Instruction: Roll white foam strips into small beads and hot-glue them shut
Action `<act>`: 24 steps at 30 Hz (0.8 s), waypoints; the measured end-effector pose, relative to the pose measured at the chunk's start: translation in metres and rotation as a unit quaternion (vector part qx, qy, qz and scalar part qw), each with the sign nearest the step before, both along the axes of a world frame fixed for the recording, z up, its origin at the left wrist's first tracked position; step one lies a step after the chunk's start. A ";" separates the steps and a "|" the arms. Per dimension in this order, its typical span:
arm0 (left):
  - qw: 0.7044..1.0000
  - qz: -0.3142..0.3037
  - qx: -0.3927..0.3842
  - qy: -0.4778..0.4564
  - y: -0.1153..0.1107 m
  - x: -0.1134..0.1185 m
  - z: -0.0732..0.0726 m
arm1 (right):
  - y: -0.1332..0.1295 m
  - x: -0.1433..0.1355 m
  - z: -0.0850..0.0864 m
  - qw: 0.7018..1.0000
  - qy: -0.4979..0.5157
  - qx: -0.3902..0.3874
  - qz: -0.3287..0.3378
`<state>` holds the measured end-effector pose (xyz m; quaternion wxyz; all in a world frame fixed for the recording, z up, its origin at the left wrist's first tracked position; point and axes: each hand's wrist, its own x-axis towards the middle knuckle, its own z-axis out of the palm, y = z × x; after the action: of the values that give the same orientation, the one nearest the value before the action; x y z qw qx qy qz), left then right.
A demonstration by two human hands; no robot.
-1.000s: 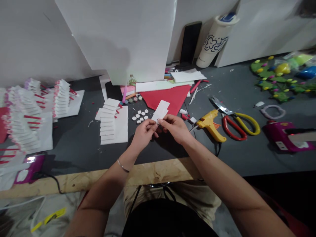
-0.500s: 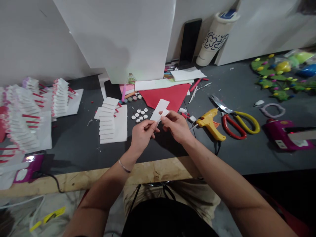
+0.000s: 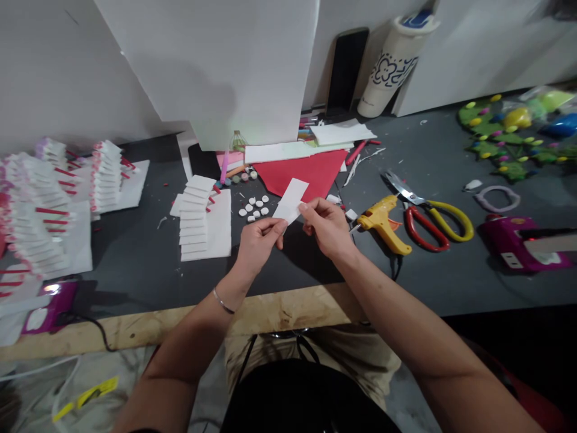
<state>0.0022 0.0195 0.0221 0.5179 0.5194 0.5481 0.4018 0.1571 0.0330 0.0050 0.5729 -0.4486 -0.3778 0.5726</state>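
Between both hands is a white paper strip (image 3: 292,195), tilted over the dark table and the red sheet (image 3: 315,168). My left hand (image 3: 259,243) pinches its lower left end between thumb and fingers. My right hand (image 3: 327,225) is closed at the strip's right edge, thumb against the forefinger. Small white discs (image 3: 253,207) lie just beyond my left hand. To their left, a row of folded white pieces (image 3: 195,219) rests partly on a white sheet (image 3: 220,225). Right of my right hand lies a yellow glue gun (image 3: 385,224).
Red-and-yellow-handled cutters (image 3: 426,216) lie right of the glue gun. A purple power box (image 3: 518,243) sits at the right. White stacks with red sticks (image 3: 49,204) fill the left side. A phone (image 3: 347,72) and a tumbler (image 3: 390,72) stand at the back.
The small white flap between my fingers now lies flatter against the strip. My right hand has shifted slightly right, away from my left fingertips.
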 end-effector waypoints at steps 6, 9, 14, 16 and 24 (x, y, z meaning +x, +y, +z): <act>1.000 0.005 0.005 0.018 0.003 -0.005 0.003 | 0.000 0.002 0.002 0.997 0.001 0.009 0.072; 0.997 -0.009 0.045 0.067 0.004 -0.010 0.008 | 0.002 0.003 0.001 0.998 -0.012 0.016 0.056; 0.997 -0.033 0.044 0.046 0.003 -0.012 0.012 | 0.002 0.004 0.004 0.998 -0.015 0.027 0.055; 0.997 -0.026 0.055 0.038 0.001 -0.011 0.014 | 0.003 0.006 0.004 0.998 -0.007 0.029 0.062; 0.995 -0.003 0.094 0.041 -0.004 -0.008 0.019 | 0.004 0.012 0.002 0.994 0.033 0.015 0.100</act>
<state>-0.0056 0.0152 0.0407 0.4451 0.5838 0.5266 0.4286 0.1686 0.0366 0.0074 0.5317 -0.3807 -0.4099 0.6359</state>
